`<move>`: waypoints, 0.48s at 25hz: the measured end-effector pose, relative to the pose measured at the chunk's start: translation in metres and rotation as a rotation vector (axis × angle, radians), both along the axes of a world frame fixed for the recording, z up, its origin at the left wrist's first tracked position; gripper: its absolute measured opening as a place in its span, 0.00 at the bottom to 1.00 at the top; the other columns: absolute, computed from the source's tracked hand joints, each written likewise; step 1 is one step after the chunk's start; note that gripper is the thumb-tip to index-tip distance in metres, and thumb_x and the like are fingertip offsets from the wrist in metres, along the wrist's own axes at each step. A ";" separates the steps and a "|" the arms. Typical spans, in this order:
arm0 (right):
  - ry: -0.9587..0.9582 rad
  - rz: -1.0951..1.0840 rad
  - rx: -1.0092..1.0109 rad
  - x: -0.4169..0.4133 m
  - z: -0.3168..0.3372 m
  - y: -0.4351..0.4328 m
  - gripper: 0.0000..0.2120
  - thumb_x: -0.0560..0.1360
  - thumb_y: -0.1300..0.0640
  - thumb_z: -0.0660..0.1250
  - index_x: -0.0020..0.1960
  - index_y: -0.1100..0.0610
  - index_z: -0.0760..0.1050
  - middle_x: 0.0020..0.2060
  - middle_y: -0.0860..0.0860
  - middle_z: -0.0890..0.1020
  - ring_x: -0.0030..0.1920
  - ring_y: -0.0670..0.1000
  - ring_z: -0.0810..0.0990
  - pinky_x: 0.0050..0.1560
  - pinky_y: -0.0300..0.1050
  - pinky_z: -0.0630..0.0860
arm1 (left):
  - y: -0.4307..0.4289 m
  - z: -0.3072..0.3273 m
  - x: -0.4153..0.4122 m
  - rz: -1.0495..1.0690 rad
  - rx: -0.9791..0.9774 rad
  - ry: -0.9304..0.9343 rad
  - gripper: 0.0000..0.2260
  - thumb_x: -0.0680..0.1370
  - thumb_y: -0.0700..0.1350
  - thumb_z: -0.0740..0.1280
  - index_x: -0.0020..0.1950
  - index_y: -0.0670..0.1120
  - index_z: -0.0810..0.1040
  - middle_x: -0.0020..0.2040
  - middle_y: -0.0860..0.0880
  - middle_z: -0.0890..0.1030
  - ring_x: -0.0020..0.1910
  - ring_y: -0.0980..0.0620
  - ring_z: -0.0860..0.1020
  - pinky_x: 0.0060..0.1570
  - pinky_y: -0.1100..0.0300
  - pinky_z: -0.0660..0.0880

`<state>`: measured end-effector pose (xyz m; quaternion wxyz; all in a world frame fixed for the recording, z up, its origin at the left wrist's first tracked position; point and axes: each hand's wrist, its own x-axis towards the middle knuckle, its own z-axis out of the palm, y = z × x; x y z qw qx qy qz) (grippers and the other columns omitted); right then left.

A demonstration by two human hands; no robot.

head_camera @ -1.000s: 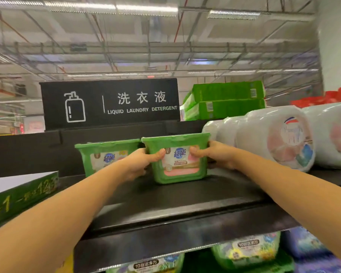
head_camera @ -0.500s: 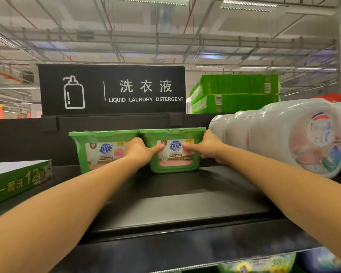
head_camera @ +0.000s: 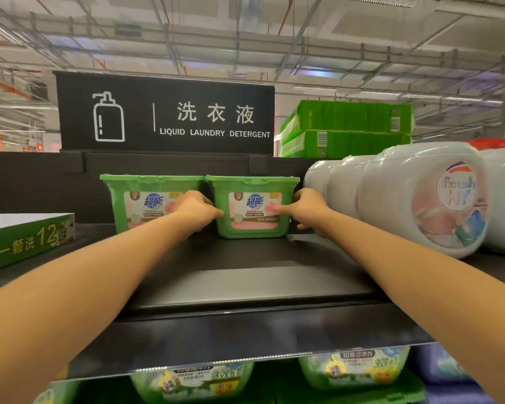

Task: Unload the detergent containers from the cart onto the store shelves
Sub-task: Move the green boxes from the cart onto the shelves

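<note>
A green detergent tub (head_camera: pixel 252 209) with a pink label stands at the back of the black top shelf (head_camera: pixel 245 275). My left hand (head_camera: pixel 196 209) grips its left side and my right hand (head_camera: pixel 306 209) grips its right side, thumbs on the front face. A second identical green tub (head_camera: pixel 142 204) stands touching it on the left, partly hidden by my left hand. The cart is out of view.
White wrapped detergent jugs (head_camera: pixel 420 199) fill the shelf to the right. A green box (head_camera: pixel 27 237) lies at the left edge. A black "Liquid Laundry Detergent" sign (head_camera: pixel 164 115) rises behind the tubs. More green tubs (head_camera: pixel 193 383) sit on the shelf below.
Both hands have pushed the green tub back along the shelf until it stands level with the second tub. It rests flat now.
</note>
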<state>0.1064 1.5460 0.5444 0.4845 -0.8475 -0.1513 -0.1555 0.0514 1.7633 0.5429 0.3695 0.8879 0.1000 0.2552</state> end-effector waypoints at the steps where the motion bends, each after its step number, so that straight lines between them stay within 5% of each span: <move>1: -0.019 -0.035 -0.016 -0.007 0.002 -0.002 0.18 0.71 0.54 0.74 0.54 0.63 0.75 0.43 0.54 0.80 0.42 0.52 0.78 0.40 0.51 0.79 | 0.001 0.003 -0.007 -0.001 -0.017 0.012 0.14 0.73 0.45 0.73 0.55 0.40 0.81 0.46 0.41 0.83 0.45 0.44 0.82 0.46 0.51 0.81; 5: -0.226 -0.105 0.070 -0.060 0.009 -0.024 0.11 0.72 0.65 0.67 0.55 0.62 0.78 0.44 0.57 0.81 0.46 0.57 0.80 0.52 0.55 0.79 | -0.015 0.020 -0.053 -0.079 -0.177 -0.112 0.07 0.76 0.38 0.67 0.53 0.40 0.81 0.51 0.39 0.83 0.52 0.42 0.82 0.50 0.51 0.80; 9: -0.359 -0.134 0.339 -0.156 0.007 -0.061 0.10 0.73 0.64 0.66 0.40 0.49 0.75 0.36 0.51 0.81 0.37 0.49 0.79 0.39 0.44 0.76 | -0.074 0.021 -0.133 -0.455 -0.671 -0.209 0.04 0.78 0.39 0.64 0.46 0.45 0.78 0.44 0.48 0.82 0.41 0.55 0.81 0.41 0.64 0.77; 12: -0.348 -0.147 0.457 -0.241 -0.020 -0.098 0.10 0.74 0.66 0.65 0.41 0.51 0.76 0.34 0.49 0.82 0.28 0.43 0.77 0.28 0.35 0.74 | -0.118 -0.025 -0.189 -0.682 -0.704 -0.258 0.06 0.78 0.38 0.65 0.46 0.49 0.79 0.45 0.50 0.83 0.43 0.56 0.81 0.41 0.66 0.77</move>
